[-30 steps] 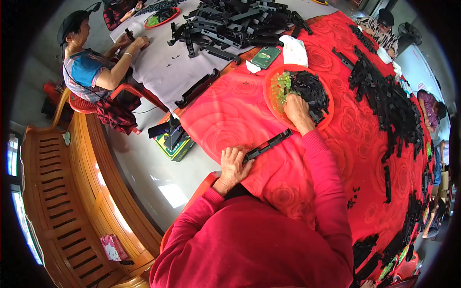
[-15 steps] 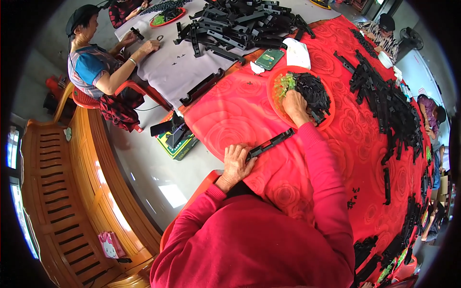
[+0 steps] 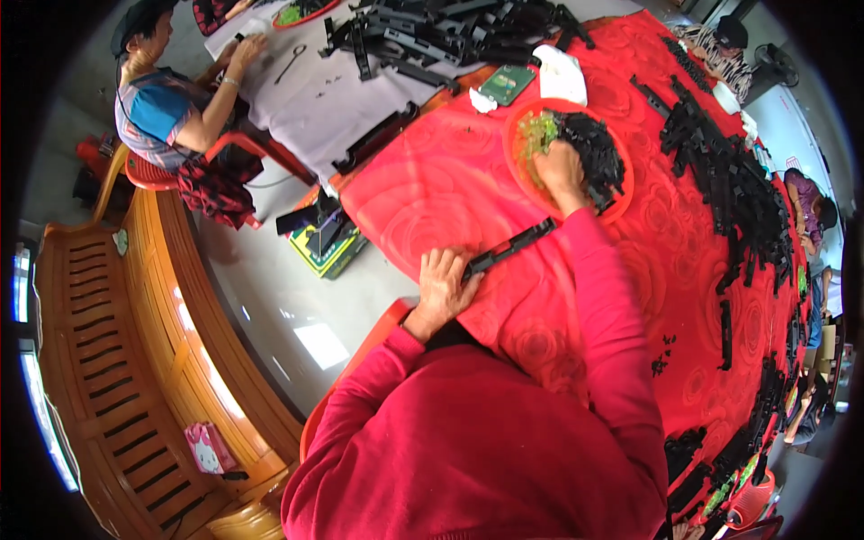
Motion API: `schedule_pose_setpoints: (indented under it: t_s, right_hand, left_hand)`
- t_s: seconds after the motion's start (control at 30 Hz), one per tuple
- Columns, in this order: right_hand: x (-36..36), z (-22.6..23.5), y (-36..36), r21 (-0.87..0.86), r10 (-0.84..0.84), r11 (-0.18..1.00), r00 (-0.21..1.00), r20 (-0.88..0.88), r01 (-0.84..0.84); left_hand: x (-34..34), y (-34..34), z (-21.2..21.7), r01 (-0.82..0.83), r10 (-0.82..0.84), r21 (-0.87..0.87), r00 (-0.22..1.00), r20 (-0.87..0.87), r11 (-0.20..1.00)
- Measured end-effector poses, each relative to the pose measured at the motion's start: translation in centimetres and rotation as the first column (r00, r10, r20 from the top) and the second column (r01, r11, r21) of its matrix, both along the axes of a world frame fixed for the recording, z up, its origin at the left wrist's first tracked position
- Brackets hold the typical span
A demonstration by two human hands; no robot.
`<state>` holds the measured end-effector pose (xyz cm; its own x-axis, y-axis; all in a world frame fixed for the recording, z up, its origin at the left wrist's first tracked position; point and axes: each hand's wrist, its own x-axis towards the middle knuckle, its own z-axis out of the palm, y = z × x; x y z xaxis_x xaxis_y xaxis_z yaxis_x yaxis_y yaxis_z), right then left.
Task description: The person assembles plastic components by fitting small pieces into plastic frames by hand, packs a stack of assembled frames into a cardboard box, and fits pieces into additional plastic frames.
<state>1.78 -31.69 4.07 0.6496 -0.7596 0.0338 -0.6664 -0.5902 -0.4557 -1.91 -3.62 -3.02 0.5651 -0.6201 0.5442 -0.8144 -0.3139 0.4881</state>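
Note:
My left hand (image 3: 442, 286) grips the near end of a long black plastic strip part (image 3: 513, 247), which lies slantwise on the red rose-patterned cloth (image 3: 432, 198). The thumb and fingers close around that end. Farther off, my right hand (image 3: 560, 169) reaches down into a round orange-red tray (image 3: 612, 214). Its fingertips dip among the contents, between small clear green pieces (image 3: 537, 133) on the left and a heap of small black pieces (image 3: 596, 153) on the right. Whatever those fingertips pinch is hidden from view.
Beyond the tray lie a green phone-like case (image 3: 507, 85) and a white cloth (image 3: 560, 76). Black strip parts are piled at the back (image 3: 423, 40) and down the right side (image 3: 720, 180). A co-worker (image 3: 166, 90) sits at the left; scissors (image 3: 291, 65) rest near them.
My right hand stays in the tray and has shifted slightly within it. The view has tilted a little. The co-worker at the left has raised their hands, and scissors now show on the cloth.

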Motion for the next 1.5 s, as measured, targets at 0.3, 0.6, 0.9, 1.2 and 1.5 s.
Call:
schedule_pose_setpoints:
  t_s: [0.3, 0.6, 0.9, 1.2, 1.5]
  right_hand:
    - [-7.4, 3.7, 0.0, 0.08, 0.179, 0.964, 0.841, 0.51, -0.253]
    - [-14.1, -0.5, 7.5, 0.446, 0.111, 0.749, 0.757, 0.644, -0.49]
    - [-14.1, -1.3, 11.0, 0.241, 0.317, 0.861, 0.843, 0.436, -0.448]
    - [-12.9, -1.4, 12.9, 0.067, 0.353, 0.924, 0.906, 0.235, -0.377]
    - [-12.9, -1.6, 13.9, -0.114, 0.406, 0.912, 0.907, 0.111, -0.395]
  left_hand:
    - [0.6, -0.2, 0.8, 0.03, -0.029, -0.023, 0.999, 0.012, 0.999]
    - [1.0, 0.7, 0.9, 0.126, -0.126, -0.013, 0.99, -0.066, 0.992]
    - [1.8, 2.5, 4.0, 0.272, -0.245, 0.117, 0.947, -0.208, 0.955]
    - [1.0, 2.1, 3.7, 0.241, -0.237, 0.127, 0.97, -0.045, 0.962]
    - [0.3, 0.7, 3.1, 0.234, -0.277, 0.258, 0.95, 0.147, 0.937]
